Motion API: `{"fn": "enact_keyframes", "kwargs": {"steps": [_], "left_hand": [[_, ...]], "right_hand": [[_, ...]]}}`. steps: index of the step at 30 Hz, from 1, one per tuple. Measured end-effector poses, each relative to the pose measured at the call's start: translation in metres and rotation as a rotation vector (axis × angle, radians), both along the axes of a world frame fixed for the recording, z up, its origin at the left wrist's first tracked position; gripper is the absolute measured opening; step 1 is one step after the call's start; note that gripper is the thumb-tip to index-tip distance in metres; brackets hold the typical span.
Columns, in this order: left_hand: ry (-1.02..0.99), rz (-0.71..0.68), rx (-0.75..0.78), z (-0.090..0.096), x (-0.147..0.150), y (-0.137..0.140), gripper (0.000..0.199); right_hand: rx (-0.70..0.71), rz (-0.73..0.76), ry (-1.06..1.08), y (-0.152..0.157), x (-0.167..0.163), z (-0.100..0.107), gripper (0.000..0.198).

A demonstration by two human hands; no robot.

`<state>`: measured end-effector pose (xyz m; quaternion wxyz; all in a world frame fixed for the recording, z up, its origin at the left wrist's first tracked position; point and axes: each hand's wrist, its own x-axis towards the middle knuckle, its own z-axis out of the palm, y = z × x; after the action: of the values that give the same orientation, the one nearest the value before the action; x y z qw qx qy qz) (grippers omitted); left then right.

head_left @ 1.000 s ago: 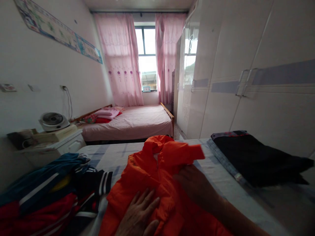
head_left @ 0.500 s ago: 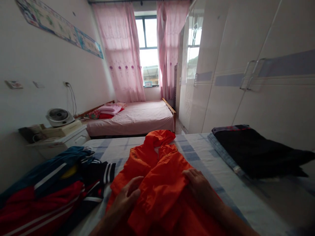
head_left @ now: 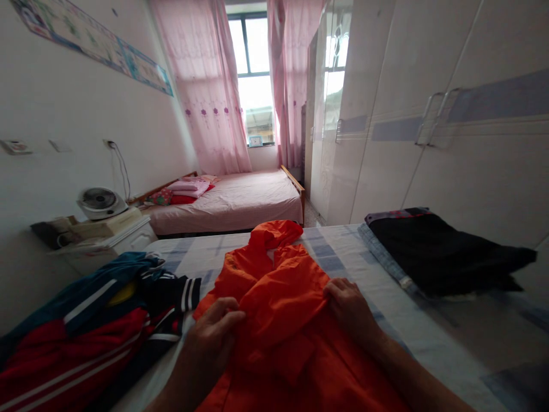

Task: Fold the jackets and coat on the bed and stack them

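An orange hooded jacket (head_left: pixel 281 309) lies spread on the checked bed sheet (head_left: pixel 334 257) in front of me, hood pointing away. My left hand (head_left: pixel 212 337) grips a fold of the jacket on its left side. My right hand (head_left: pixel 349 306) pinches the jacket's right edge, where a sleeve is folded across the front. Both forearms reach in from the bottom of the view.
A heap of blue, red and dark striped clothes (head_left: pixel 94 332) lies at the left. Folded dark garments (head_left: pixel 437 257) sit at the right near white wardrobe doors (head_left: pixel 429 126). Beyond are a pink bed (head_left: pixel 240 200), a nightstand with a fan (head_left: pixel 100 203) and a curtained window (head_left: pixel 255 74).
The raised orange sleeve has been laid across the jacket's front. My left hand went from flat on the fabric to gripping a fold; my right hand now holds the right edge.
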<state>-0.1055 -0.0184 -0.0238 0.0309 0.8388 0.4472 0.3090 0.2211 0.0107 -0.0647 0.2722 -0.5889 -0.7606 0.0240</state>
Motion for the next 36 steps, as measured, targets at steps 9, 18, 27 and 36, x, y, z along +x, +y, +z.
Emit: {"fn": "enact_keyframes", "kwargs": {"steps": [9,18,27,36], "left_hand": [[0.163,0.043,0.123,0.015,0.025,0.016,0.031],[0.199,-0.047,-0.25,0.003,0.05,0.05,0.029],[0.225,-0.004,-0.199,-0.046,0.056,0.1,0.043],[0.16,0.026,-0.344,-0.049,0.056,0.101,0.045]], "right_hand": [[0.162,0.128,-0.104,0.018,-0.026,0.047,0.046],[-0.205,0.33,-0.151,0.077,-0.043,0.032,0.03],[0.017,-0.171,-0.128,0.233,-0.045,0.056,0.039],[0.109,-0.244,-0.094,0.266,-0.073,0.063,0.017]]}}
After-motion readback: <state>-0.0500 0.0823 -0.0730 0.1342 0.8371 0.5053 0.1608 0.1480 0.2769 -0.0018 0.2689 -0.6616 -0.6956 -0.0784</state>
